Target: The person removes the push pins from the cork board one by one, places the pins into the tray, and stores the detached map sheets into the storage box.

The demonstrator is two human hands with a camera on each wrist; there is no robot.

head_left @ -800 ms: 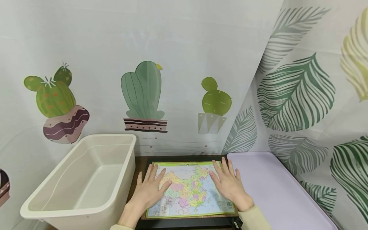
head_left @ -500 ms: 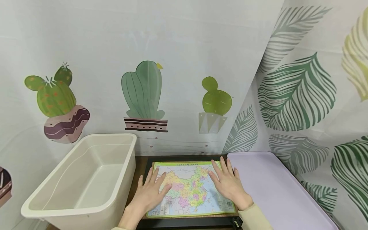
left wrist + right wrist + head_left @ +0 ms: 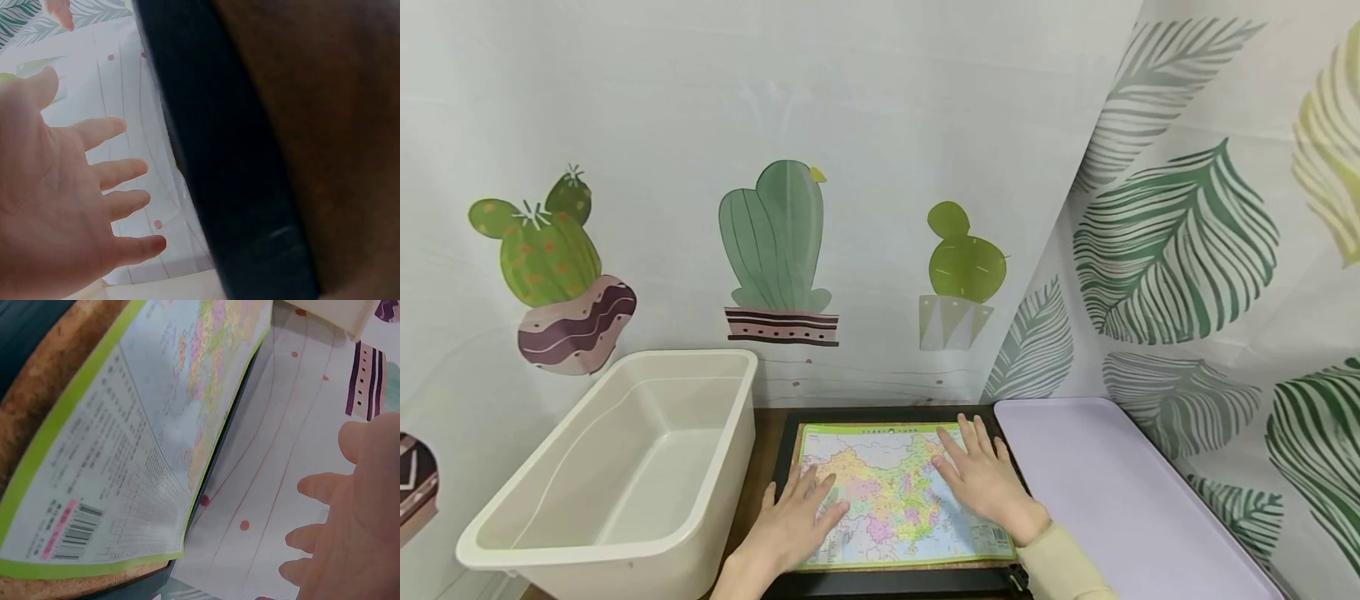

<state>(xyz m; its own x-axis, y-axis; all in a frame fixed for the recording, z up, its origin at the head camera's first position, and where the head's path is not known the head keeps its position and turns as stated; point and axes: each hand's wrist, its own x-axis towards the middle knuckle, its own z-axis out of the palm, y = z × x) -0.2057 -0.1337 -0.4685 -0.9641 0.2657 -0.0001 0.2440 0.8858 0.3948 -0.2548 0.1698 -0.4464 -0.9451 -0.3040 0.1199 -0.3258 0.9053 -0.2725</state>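
Observation:
A map sheet (image 3: 887,500) with a green border and coloured regions lies on a cork surface (image 3: 36,381) inside a dark frame (image 3: 880,582). My left hand (image 3: 790,525) is over the map's left side, fingers spread and straight. Over its right side is my right hand (image 3: 991,482), also with spread fingers. Both wrist views show the palms apart from the sheet, holding nothing. Printed text and a barcode (image 3: 77,531) fill a corner of the map in the right wrist view.
A deep cream tub (image 3: 617,467) stands to the left of the frame. On the right lies a flat lilac tray (image 3: 1120,492). Behind everything hangs a white curtain (image 3: 880,100) printed with cacti and leaves. A small black object (image 3: 1018,578) is by the frame's lower right corner.
My left hand has drawn back toward me, uncovering the map's upper left. My right hand has shifted slightly left. The map keeps its place.

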